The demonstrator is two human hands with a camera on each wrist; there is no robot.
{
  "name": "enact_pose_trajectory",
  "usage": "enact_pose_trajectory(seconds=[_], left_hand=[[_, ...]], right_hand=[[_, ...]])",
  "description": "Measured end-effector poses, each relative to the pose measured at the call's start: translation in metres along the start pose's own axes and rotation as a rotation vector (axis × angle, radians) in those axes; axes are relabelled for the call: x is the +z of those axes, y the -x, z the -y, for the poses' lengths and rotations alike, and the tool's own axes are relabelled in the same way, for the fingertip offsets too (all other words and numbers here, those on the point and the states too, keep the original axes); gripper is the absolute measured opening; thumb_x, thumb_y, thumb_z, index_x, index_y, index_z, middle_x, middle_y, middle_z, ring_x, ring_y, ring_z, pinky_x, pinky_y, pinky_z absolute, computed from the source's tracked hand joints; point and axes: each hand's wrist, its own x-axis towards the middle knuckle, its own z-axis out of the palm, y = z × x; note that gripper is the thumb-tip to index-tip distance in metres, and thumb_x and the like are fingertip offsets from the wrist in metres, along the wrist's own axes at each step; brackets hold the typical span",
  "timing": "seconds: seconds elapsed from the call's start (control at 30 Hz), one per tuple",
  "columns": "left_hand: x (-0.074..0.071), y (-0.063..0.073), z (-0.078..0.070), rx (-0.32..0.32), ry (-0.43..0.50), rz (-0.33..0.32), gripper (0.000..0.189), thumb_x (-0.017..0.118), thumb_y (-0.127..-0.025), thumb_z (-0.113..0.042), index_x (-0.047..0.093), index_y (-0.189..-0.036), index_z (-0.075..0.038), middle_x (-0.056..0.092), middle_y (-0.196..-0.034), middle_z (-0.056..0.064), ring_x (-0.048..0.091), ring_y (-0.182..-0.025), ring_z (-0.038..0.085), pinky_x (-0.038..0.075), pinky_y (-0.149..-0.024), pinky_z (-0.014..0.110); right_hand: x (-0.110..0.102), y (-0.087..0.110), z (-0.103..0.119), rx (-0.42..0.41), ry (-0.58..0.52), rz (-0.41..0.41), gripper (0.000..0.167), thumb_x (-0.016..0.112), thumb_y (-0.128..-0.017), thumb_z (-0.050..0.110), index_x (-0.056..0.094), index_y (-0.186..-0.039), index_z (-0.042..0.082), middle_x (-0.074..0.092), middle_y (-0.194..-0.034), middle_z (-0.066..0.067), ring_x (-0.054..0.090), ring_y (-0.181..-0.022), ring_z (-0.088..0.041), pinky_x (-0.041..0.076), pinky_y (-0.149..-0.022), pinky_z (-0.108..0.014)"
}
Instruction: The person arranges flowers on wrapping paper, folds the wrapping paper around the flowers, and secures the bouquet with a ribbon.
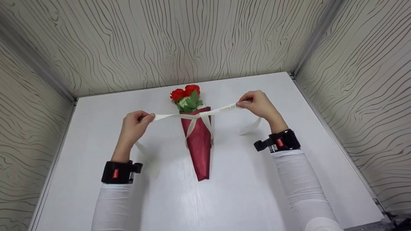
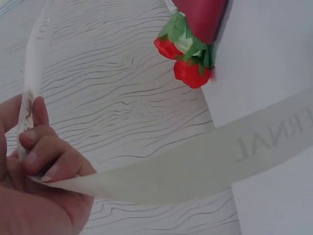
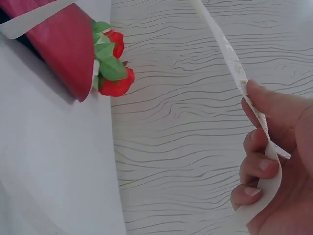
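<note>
A bouquet wrapped in dark red paper (image 1: 199,150) lies on the table, its red roses (image 1: 184,91) and green leaves toward the back wall. Around its upper part runs a cream printed ribbon (image 1: 221,110), crossed at the front of the wrap. My left hand (image 1: 135,125) pinches one length of ribbon out to the left. To the right, my right hand (image 1: 258,104) pinches the other length between thumb and forefinger. Both lengths look stretched nearly straight. In the right wrist view, the ribbon (image 3: 269,188) passes through the curled fingers, and loose tails hang below both hands.
The white table (image 1: 244,186) has patterned panels (image 1: 179,41) at the back and on both sides. Black wrist cameras are strapped over white sleeves (image 1: 301,183). Some dark cables (image 1: 399,221) show at the lower right corner.
</note>
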Motion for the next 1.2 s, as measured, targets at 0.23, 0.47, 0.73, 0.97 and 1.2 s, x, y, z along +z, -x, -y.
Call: enact_pose_trajectory(seconds=[0.23, 0.47, 0.73, 0.97, 1.2], left_hand=[[-0.016, 0.013, 0.047, -0.126, 0.051, 0.059, 0.038, 0.061, -0.098, -0.034, 0.068, -0.100, 0.003, 0.058, -0.086, 0.011, 0.047, -0.079, 0.021, 0.040, -0.068, 0.032], [-0.025, 0.026, 0.086, -0.216, 0.022, 0.036, 0.038, 0.060, -0.098, -0.032, 0.067, -0.103, 0.005, 0.061, -0.092, 0.013, 0.048, -0.084, 0.023, 0.040, -0.072, 0.034], [-0.031, 0.034, 0.118, -0.306, -0.018, -0.046, 0.037, 0.059, -0.098, -0.032, 0.066, -0.103, 0.004, 0.062, -0.094, 0.016, 0.048, -0.081, 0.020, 0.040, -0.068, 0.033], [-0.034, 0.040, 0.136, -0.349, -0.063, -0.117, 0.036, 0.060, -0.098, -0.031, 0.066, -0.102, 0.005, 0.060, -0.086, 0.008, 0.050, -0.079, 0.020, 0.041, -0.067, 0.031], [-0.034, 0.046, 0.155, -0.406, -0.089, -0.167, 0.035, 0.061, -0.097, -0.029, 0.066, -0.100, 0.005, 0.059, -0.081, 0.006, 0.049, -0.076, 0.020, 0.040, -0.065, 0.032]], right_hand=[[0.005, 0.013, -0.043, 0.111, -0.032, 0.019, 0.021, 0.071, -0.092, 0.020, 0.072, -0.098, 0.000, 0.067, -0.092, -0.011, 0.059, -0.084, -0.023, 0.048, -0.075, -0.035], [0.008, 0.025, -0.079, 0.189, -0.039, 0.009, 0.024, 0.071, -0.092, 0.021, 0.071, -0.099, -0.002, 0.066, -0.092, -0.011, 0.057, -0.084, -0.024, 0.046, -0.075, -0.035], [0.014, 0.039, -0.116, 0.268, -0.048, -0.017, 0.028, 0.070, -0.092, 0.021, 0.070, -0.100, -0.005, 0.066, -0.093, -0.013, 0.056, -0.084, -0.022, 0.045, -0.074, -0.033], [0.018, 0.051, -0.139, 0.317, -0.030, -0.072, 0.027, 0.069, -0.091, 0.019, 0.069, -0.098, -0.007, 0.066, -0.091, -0.013, 0.055, -0.082, -0.022, 0.045, -0.073, -0.032], [0.024, 0.058, -0.155, 0.328, 0.013, -0.099, 0.029, 0.070, -0.091, 0.019, 0.070, -0.098, -0.009, 0.067, -0.088, -0.013, 0.057, -0.078, -0.021, 0.045, -0.071, -0.031]])
